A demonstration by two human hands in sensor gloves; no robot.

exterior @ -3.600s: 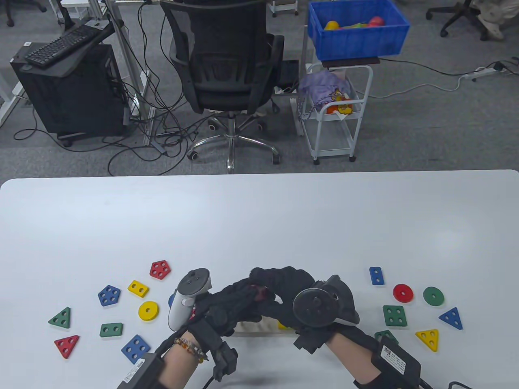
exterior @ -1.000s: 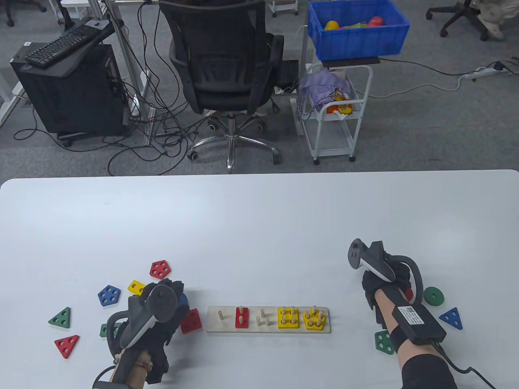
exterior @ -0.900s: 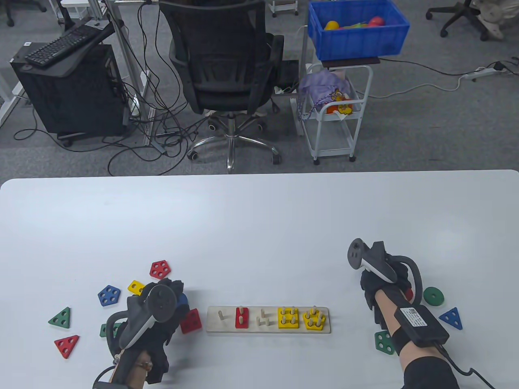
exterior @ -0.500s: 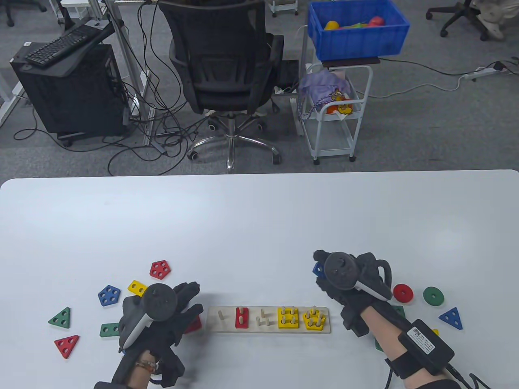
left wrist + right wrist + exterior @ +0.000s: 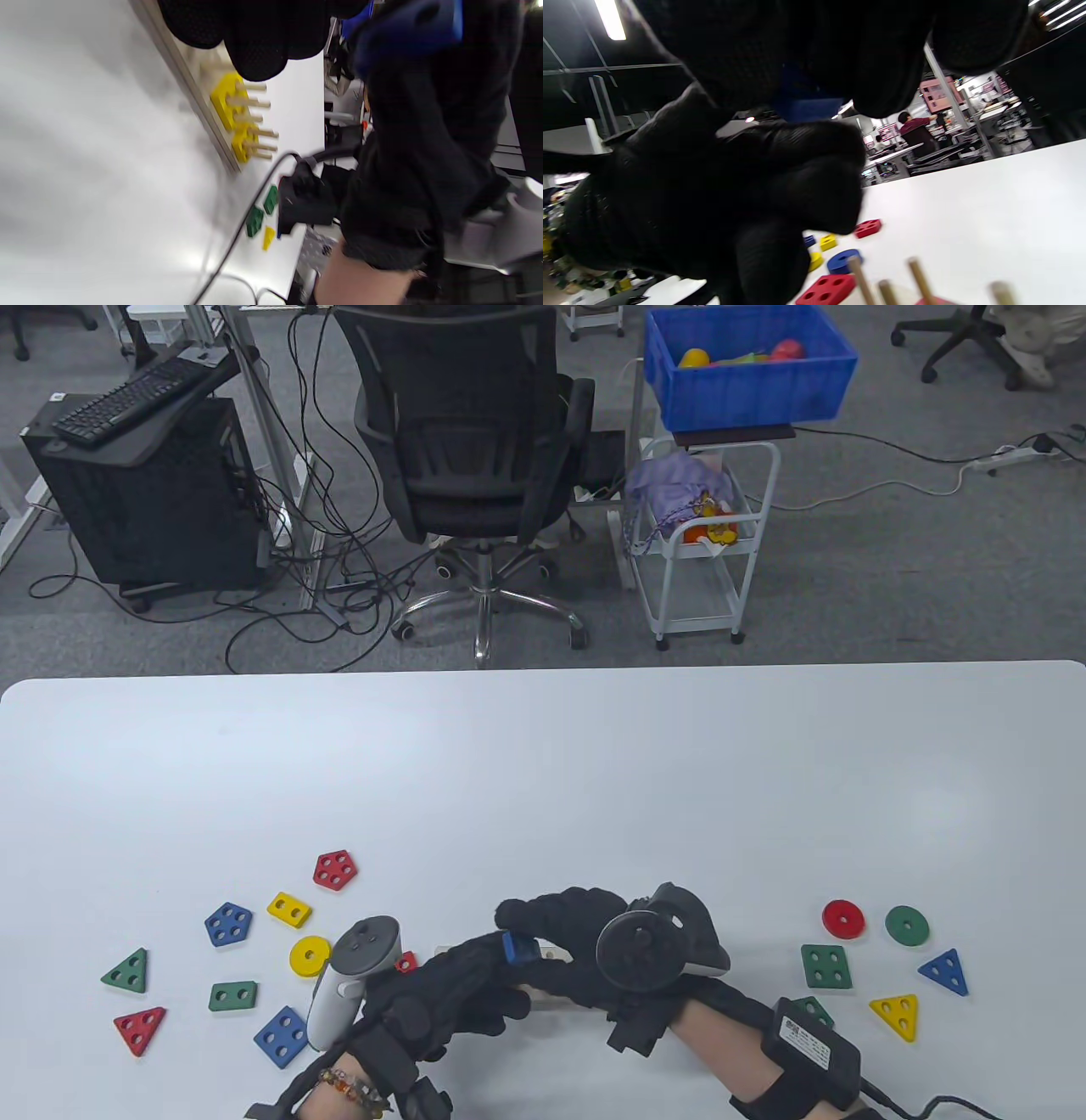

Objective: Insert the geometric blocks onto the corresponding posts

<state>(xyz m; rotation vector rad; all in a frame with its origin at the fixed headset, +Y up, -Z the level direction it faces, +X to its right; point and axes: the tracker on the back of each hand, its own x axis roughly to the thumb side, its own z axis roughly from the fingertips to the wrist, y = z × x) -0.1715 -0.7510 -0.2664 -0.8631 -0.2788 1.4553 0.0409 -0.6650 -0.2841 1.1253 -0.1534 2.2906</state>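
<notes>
My right hand (image 5: 530, 929) pinches a blue rectangular block (image 5: 517, 947) just above the left part of the wooden post board (image 5: 547, 1003), which both hands mostly hide. The block also shows in the left wrist view (image 5: 407, 34) and the right wrist view (image 5: 806, 108). My left hand (image 5: 496, 984) grips the board's left end, fingers curled, right under the block. In the left wrist view the board (image 5: 199, 110) carries a yellow square block (image 5: 227, 97) and a yellow pentagon block (image 5: 242, 144) on their posts. Bare posts (image 5: 857, 271) show in the right wrist view.
Loose blocks lie to the left: red pentagon (image 5: 335, 868), yellow rectangle (image 5: 289, 909), yellow ring (image 5: 310, 956), blue square (image 5: 284, 1036), among others. To the right lie a red ring (image 5: 843, 919), green ring (image 5: 907, 926), green square (image 5: 825, 965) and blue triangle (image 5: 944, 971).
My right hand picked the blue rectangular block from the right pile and carried it left over the board. My left hand moved right onto the board, uncovering the yellow ring.
</notes>
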